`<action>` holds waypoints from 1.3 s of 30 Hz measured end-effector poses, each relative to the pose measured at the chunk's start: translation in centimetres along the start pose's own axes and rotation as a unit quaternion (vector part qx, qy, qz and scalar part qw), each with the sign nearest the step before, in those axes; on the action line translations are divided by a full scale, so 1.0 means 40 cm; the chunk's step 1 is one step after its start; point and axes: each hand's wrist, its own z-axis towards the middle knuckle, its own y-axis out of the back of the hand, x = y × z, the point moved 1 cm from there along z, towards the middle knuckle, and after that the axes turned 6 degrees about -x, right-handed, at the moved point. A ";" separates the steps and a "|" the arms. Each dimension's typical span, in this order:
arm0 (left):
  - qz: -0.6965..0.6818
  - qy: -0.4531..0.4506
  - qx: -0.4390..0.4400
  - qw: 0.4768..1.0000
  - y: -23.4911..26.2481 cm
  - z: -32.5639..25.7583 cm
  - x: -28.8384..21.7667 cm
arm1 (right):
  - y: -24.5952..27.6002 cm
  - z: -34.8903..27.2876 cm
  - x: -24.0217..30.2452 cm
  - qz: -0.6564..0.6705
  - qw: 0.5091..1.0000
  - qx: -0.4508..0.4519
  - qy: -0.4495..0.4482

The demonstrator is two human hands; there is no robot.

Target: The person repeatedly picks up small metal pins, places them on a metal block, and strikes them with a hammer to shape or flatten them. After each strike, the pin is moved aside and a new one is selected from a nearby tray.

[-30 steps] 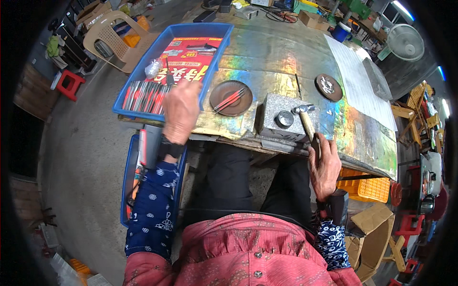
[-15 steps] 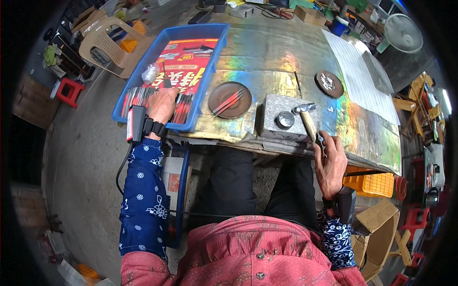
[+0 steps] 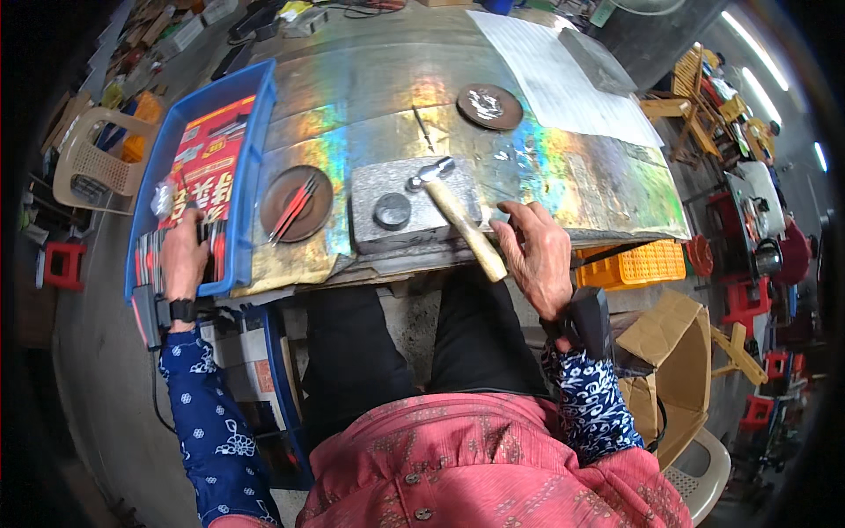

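The left hand [image 3: 183, 253] reaches into the near end of a long blue plastic tray [image 3: 253, 176], over a row of thin red, black and silvery strips [image 3: 218, 245]; its fingertips are hidden, so I cannot tell whether it grips one. The right hand [image 3: 541, 264] is loosely open, fingers slightly bent, apparently holding nothing, just right of a metal-headed hammer with a pale wooden handle [image 3: 465, 227]. The hammer's head lies on a speckled grey rectangular block [image 3: 368, 185], its handle jutting past the near edge. A bump from the right hand could swing it off, or into the squat dark round piece [image 3: 393, 212] on the block's near left.

Between tray and block, slim red pointed pieces [image 3: 293, 209] lie on a round brown dish [image 3: 275, 192]; their tips overhang its near rim, so a brushing sleeve might spill them.
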 end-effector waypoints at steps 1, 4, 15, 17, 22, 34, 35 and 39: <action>-0.014 0.012 0.001 1.000 0.002 0.000 0.004 | 0.004 0.006 -0.023 -0.025 1.000 0.004 -0.013; -0.029 0.080 0.055 0.995 0.011 0.000 0.012 | 0.007 0.031 -0.096 -0.080 0.995 0.019 -0.048; -0.181 0.083 -0.071 0.977 0.093 -0.015 -0.081 | -0.042 0.068 -0.220 -0.144 0.987 0.076 -0.020; -0.278 0.080 -0.085 0.954 0.115 -0.009 -0.117 | -0.049 0.077 -0.226 -0.137 0.988 0.074 0.008; -0.448 0.080 -0.039 0.890 0.156 -0.010 -0.228 | -0.058 0.094 -0.239 -0.167 0.979 0.100 0.064; -0.617 0.062 0.033 0.784 0.113 -0.031 -0.496 | -0.071 0.125 -0.234 -0.269 0.932 0.145 0.192; -0.622 0.059 0.032 0.780 0.106 -0.031 -0.509 | -0.074 0.128 -0.233 -0.272 0.931 0.143 0.196; -0.637 0.044 0.018 0.770 0.078 -0.031 -0.548 | -0.082 0.132 -0.236 -0.287 0.930 0.175 0.145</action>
